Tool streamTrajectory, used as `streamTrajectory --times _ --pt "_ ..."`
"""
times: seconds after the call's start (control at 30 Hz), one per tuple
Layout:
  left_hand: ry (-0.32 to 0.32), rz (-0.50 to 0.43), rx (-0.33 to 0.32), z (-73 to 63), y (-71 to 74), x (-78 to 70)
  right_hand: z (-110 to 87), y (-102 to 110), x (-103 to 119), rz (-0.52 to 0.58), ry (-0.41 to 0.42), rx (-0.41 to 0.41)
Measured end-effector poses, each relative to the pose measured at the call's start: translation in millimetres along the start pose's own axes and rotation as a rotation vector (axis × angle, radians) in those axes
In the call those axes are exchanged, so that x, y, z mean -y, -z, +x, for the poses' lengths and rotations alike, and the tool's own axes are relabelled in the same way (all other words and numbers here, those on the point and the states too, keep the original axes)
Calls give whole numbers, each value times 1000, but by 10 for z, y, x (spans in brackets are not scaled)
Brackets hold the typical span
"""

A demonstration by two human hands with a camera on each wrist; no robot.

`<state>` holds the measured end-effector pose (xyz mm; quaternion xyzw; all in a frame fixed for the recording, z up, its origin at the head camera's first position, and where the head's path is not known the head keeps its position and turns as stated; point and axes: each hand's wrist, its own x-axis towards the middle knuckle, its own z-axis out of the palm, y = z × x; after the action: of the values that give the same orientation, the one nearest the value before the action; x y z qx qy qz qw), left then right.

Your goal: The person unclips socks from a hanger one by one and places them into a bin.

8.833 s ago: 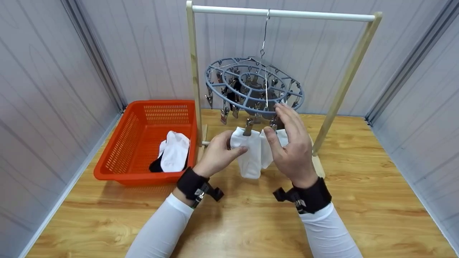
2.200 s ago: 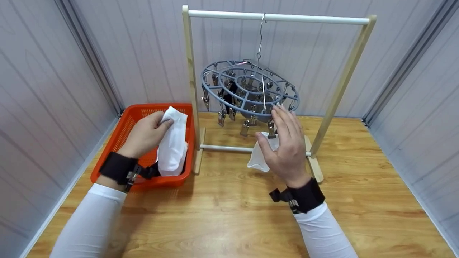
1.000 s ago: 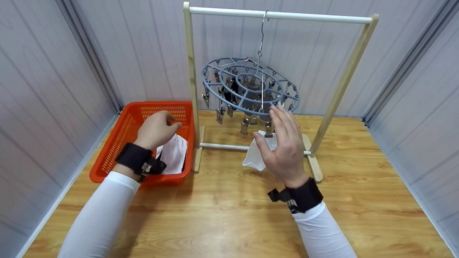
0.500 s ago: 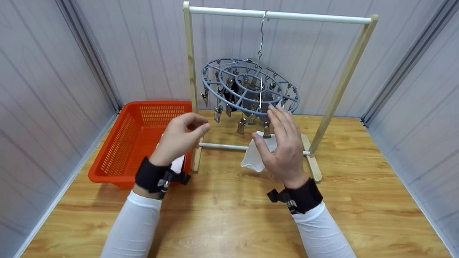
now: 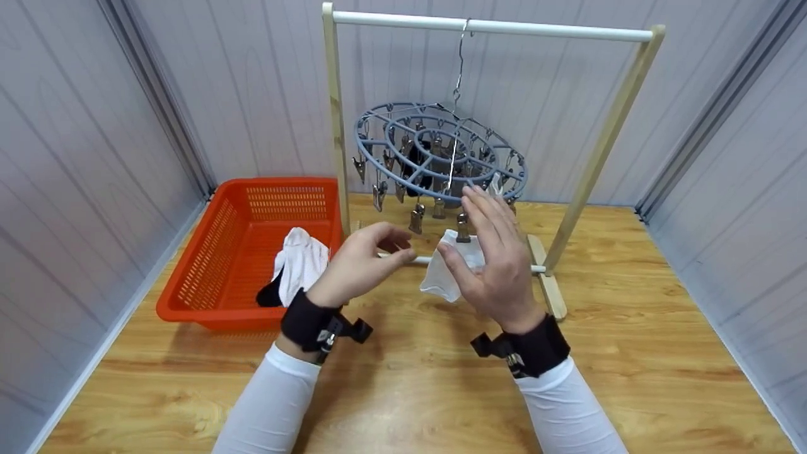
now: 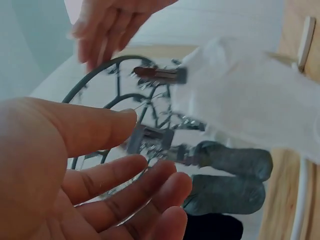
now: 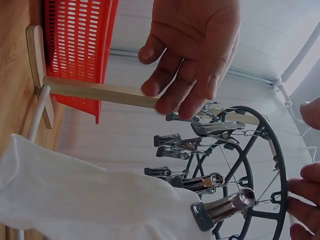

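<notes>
My left hand (image 5: 369,261) holds nothing, its fingers loosely bent, just left of a bare metal clip (image 5: 417,219) on the round clip hanger (image 5: 435,154). In the left wrist view that clip lies beyond my thumb and fingers. My right hand (image 5: 495,258) is raised with straight fingers at the hanger's front rim and seems to touch it. A white sock (image 5: 441,274) hangs from a clip (image 5: 463,228) beside the right thumb. Grey socks (image 6: 235,162) and a black sock (image 6: 212,227) hang further in.
The orange basket (image 5: 189,309) stands at the left, with white socks (image 5: 299,261) and a black sock (image 5: 270,295) in it. A wooden rack with a white top bar (image 5: 561,29) carries the hanger. Its right post (image 5: 605,145) rises behind my right hand.
A white sock left the hanger, and my left hand held it over the basket. It now lies there, and that hand has returned rightward, without it. The hanger's front clips shifted slightly left.
</notes>
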<state>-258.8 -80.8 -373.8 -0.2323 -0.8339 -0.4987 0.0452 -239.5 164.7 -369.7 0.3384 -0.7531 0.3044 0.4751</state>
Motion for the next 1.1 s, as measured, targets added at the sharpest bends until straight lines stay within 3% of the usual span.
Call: streamTrajectory --times 0.2,0.4,0.53,0.67,0.8,1.1 --pt "0 -32 17 13 -139 9 22 59 -40 8 -2 -25" --pt "24 -28 14 14 -249 61 11 82 -118 -99 -101 -69" --pt "23 -13 19 15 -306 81 -13 77 -136 -167 -166 -34" --pt "21 -21 45 19 -354 94 -17 76 -134 -192 -179 16" --pt "20 -13 65 15 -373 109 -21 65 -111 -192 -177 37" --pt "21 -61 38 55 -409 177 -35 0 -53 -93 -142 20"
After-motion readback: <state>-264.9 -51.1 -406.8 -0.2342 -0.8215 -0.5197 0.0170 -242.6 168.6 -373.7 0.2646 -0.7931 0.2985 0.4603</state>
